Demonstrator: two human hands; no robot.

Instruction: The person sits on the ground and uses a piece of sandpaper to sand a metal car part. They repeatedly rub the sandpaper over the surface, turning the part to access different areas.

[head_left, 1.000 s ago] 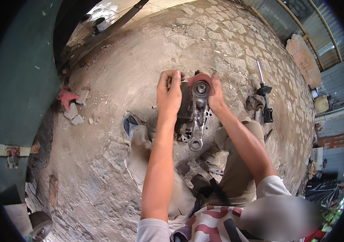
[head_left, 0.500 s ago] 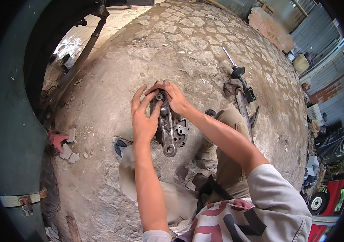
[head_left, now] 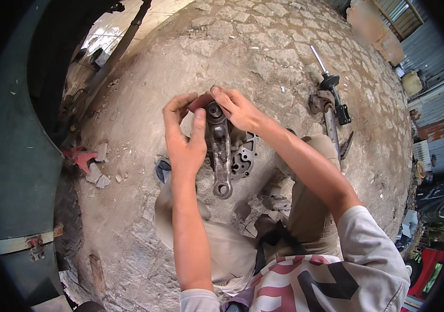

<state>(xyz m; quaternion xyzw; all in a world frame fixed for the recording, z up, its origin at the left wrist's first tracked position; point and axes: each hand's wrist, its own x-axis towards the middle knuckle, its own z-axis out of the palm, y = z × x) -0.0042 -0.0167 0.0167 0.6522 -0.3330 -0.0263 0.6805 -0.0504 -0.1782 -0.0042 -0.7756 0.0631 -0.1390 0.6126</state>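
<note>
A greasy metal suspension arm [head_left: 222,156] lies lengthwise in front of me, its small eye end toward me and its rounder end with a dark round hub away from me. A curved reddish-brown strip, like sandpaper [head_left: 199,101], bends round the far side of that rounder end. The fingers of my left hand [head_left: 184,138] hold the strip's left part, with the thumb raised beside the arm. My right hand [head_left: 237,109] grips the strip's right part, its fingers bent over the far edge. A grey metal casting with holes [head_left: 245,156] sits beneath and right of the arm.
A shock absorber [head_left: 331,83] lies on the stone ground to the right, beside a rusty metal part [head_left: 322,102]. On the left are a red stand [head_left: 80,158], broken stones [head_left: 97,174] and a dark green vehicle panel [head_left: 14,171]. My bent legs flank the work.
My left fingers and thumb have come off the hub onto the strip's left side, leaving the hub uncovered. The view has shifted, so the ground objects appear farther right.
</note>
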